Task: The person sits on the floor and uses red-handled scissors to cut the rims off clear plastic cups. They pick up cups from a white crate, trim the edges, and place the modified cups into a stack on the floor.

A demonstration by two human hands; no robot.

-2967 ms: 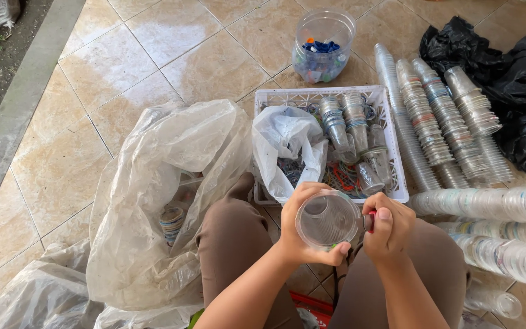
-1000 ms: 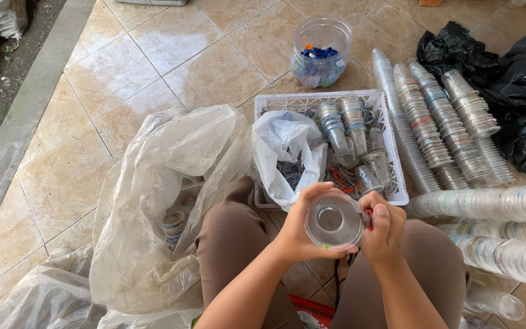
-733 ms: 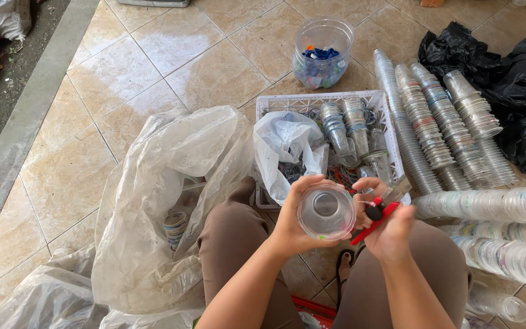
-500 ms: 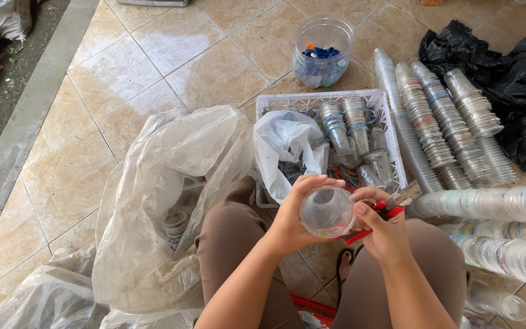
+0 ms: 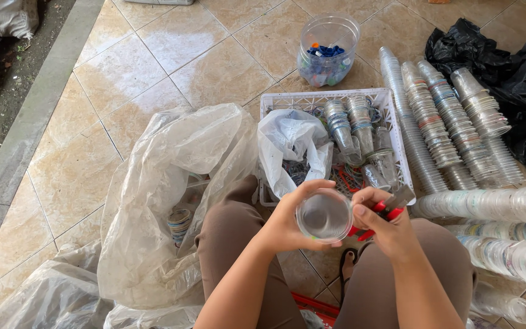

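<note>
left hand fingers wrapped around a clear thin plastic cup, mouth facing the camera, held over the lap. right hand at the cup's rim, fingers pinching a red-handled cutter. ahead on the glossy beige tile floor: white lattice plastic basket with cup stacks and a crumpled bag. long nested cup stacks to the right. big crinkled translucent bag to the left.
</note>
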